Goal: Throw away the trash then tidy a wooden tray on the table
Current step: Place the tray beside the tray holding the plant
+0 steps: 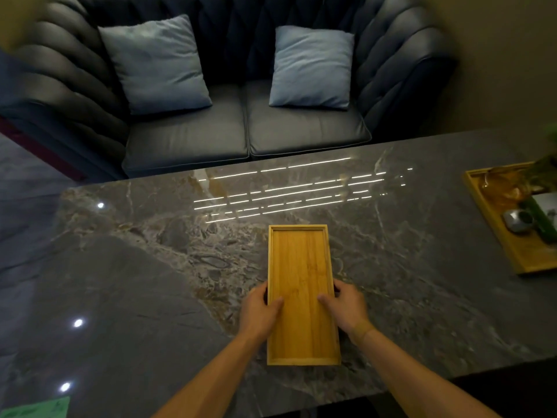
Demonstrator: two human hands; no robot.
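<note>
Wooden tray [301, 285] lying long-ways on the marble table [135, 267], near the front edge, bare inside, nothing showing on its floor. Left hand [260, 309] clamped on the left rim, thumb laid over onto the tray floor, fingers wrapped down the outer wall. Right hand [346, 307] mirroring it on the right rim, thumb inside, fingers outside. Both grips closed on the rims about midway along the near half. Resting flat or just lifted off the marble? Hard to tell from this angle.

No trash in sight on the near stretch of table, so probably into the tidying part now.

To do it well: keep both grips level and matched, no twisting, so the tray travels square. Better to lift clear than to drag across polished stone. Likely destination somewhere over to the right, where a second tray [524, 260] sits well apart near the table's edge, carrying a small grey object [517, 221], a green item [542, 224] and something glassy at the back, blurred. Worth approaching slowly there, watching the near corner of that tray, and setting down edges parallel. Thumbs off last, once seated flat.

Sofa [241, 131] with two cushions beyond the table, out of play.
</note>
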